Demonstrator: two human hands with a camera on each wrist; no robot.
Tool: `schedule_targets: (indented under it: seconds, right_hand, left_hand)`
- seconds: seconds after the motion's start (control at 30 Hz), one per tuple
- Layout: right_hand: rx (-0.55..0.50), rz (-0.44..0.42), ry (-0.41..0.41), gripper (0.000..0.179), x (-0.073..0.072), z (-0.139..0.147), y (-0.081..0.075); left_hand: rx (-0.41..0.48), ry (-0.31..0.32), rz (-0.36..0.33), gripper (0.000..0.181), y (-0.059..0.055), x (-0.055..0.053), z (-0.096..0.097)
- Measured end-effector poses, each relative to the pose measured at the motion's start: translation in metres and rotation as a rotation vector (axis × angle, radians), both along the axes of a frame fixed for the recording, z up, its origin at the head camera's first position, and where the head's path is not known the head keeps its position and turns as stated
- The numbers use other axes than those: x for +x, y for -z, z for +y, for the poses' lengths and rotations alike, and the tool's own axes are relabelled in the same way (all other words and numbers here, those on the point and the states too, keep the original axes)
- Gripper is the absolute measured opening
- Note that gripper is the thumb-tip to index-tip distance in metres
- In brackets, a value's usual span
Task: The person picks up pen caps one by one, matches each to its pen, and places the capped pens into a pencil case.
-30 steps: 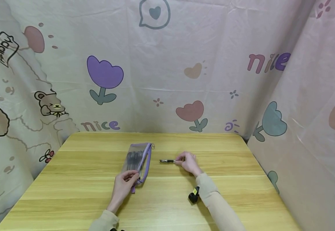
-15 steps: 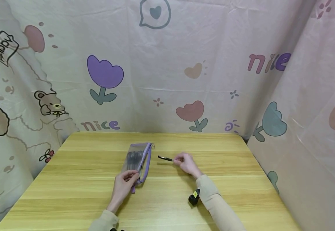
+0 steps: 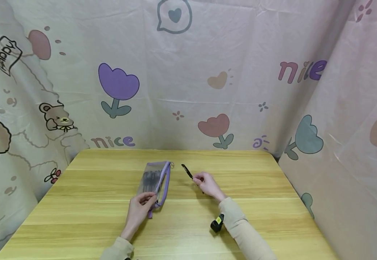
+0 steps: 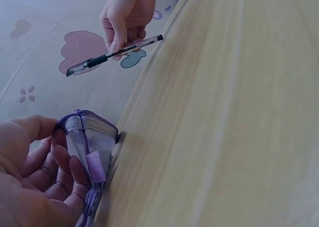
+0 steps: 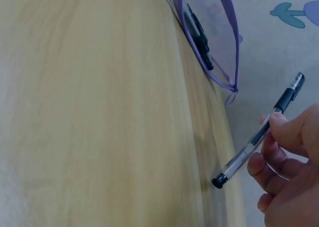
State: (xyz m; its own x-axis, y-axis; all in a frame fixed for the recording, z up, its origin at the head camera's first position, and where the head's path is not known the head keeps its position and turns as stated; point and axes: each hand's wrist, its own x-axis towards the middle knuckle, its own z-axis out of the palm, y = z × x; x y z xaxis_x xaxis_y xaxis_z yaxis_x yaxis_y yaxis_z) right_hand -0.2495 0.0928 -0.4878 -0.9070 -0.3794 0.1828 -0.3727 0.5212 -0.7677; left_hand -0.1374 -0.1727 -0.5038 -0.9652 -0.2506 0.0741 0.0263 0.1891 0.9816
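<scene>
A see-through pencil case [image 3: 151, 178] with purple zip edging lies on the table, left of centre, its mouth facing right. Dark pens show inside it. My left hand [image 3: 140, 207] pinches the near edge of the case; in the left wrist view thumb and index finger hold its purple corner [image 4: 67, 121]. To the right, my right hand [image 3: 209, 185] grips a capped black gel pen [image 3: 187, 171] by its middle, between thumb and fingers. The pen has a clear barrel and tilts with its cap pointing away, as the right wrist view [image 5: 259, 137] shows its black end plug low.
The wooden table [image 3: 110, 224] spreads around both hands. A small black camera with a yellow label [image 3: 217, 223] is at the right wrist. Printed cloth [image 3: 175, 90] hangs behind the table and along both sides.
The right hand has lifted the pen off the table and turned it, so its cap now points away and up instead of left. The left hand stays on the pencil case.
</scene>
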Motion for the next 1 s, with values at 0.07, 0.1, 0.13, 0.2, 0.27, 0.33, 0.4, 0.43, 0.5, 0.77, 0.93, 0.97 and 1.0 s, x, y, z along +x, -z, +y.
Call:
schedule_targets:
  seconds: [0.07, 0.1, 0.13, 0.2, 0.27, 0.33, 0.4, 0.43, 0.5, 0.77, 0.93, 0.97, 1.0]
  right_hand:
    - [-0.007, 0.003, -0.012, 0.018, 0.000, -0.001, 0.000]
    - [-0.010, -0.004, -0.017, 0.018, -0.001, -0.002, -0.001]
    - [-0.008, -0.001, -0.022, 0.018, -0.001, -0.002, -0.001]
    - [-0.004, -0.001, -0.027, 0.019, -0.002, -0.003, -0.001]
    - [-0.015, -0.028, -0.038, 0.020, -0.003, -0.003, -0.001]
    - [-0.041, -0.072, -0.050, 0.021, -0.002, -0.003, -0.002]
    - [-0.079, -0.116, -0.068, 0.022, -0.002, -0.004, -0.003]
    - [-0.100, -0.138, -0.078, 0.023, -0.002, -0.004, -0.003]
    - [-0.135, -0.180, -0.092, 0.024, -0.002, -0.005, -0.004]
    - [-0.307, -0.436, -0.140, 0.028, -0.001, -0.008, -0.006]
    - [-0.391, -0.557, -0.151, 0.031, 0.000, -0.014, -0.004]
    - [-0.402, -0.572, -0.154, 0.031, 0.000, -0.015, -0.003]
    - [-0.408, -0.581, -0.158, 0.032, 0.000, -0.017, -0.003]
  left_hand:
    - [0.001, 0.001, -0.001, 0.018, 0.000, 0.000, 0.000]
    - [0.003, 0.001, -0.003, 0.018, 0.000, 0.000, 0.000]
    - [0.003, 0.000, -0.004, 0.018, 0.000, 0.000, 0.000]
    - [0.003, -0.001, -0.005, 0.018, 0.000, -0.001, 0.000]
    - [-0.001, -0.002, -0.003, 0.018, 0.000, -0.001, 0.000]
    - [-0.006, -0.002, 0.000, 0.018, 0.000, -0.001, 0.000]
    - [-0.009, -0.003, 0.003, 0.017, 0.000, -0.001, 0.000]
    - [-0.009, -0.003, 0.003, 0.017, 0.000, -0.001, 0.000]
    - [-0.009, -0.003, 0.004, 0.017, 0.001, -0.001, 0.000]
    - [-0.010, -0.001, 0.004, 0.018, 0.000, 0.000, 0.000]
    - [-0.008, -0.003, 0.000, 0.018, 0.000, 0.000, 0.001]
    - [-0.006, -0.005, -0.001, 0.018, 0.000, 0.000, 0.001]
    - [-0.005, -0.007, -0.001, 0.017, 0.000, -0.001, 0.001]
